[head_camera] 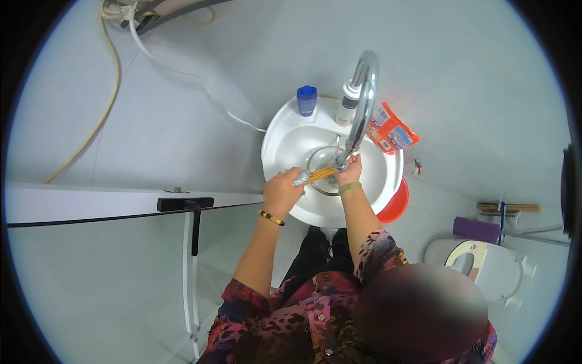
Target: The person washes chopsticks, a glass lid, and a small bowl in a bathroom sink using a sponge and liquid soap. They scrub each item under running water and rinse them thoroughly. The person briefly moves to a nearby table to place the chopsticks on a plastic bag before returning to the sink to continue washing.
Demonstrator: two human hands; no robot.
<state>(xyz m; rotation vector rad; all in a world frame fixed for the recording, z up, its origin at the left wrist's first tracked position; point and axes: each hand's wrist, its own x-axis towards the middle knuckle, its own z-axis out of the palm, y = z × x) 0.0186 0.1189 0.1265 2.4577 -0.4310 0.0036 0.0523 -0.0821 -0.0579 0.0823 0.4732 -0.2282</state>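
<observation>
My left hand [281,193] is closed around one end of a bundle of thin yellow sticks [322,174], perhaps chopsticks. A crinkled silvery piece [301,178] shows at its fingers, around or against the sticks. The sticks point right, to below the spout of the tall chrome faucet [365,102]. My right hand [350,170] is beside the spout with its fingers partly curled. The spout covers the sticks' far end, so whether the right hand grips them cannot be told. Under both hands, a clear round bowl [323,154] sits in the white washbasin [284,150].
On the basin's back rim stand a blue bottle [307,101] and a white pump bottle [346,109]. An orange packet [393,129] lies at the right rim. A red basin [394,204] is below right. A glass door with a black handle [186,204] is left; a toilet [486,268] is right.
</observation>
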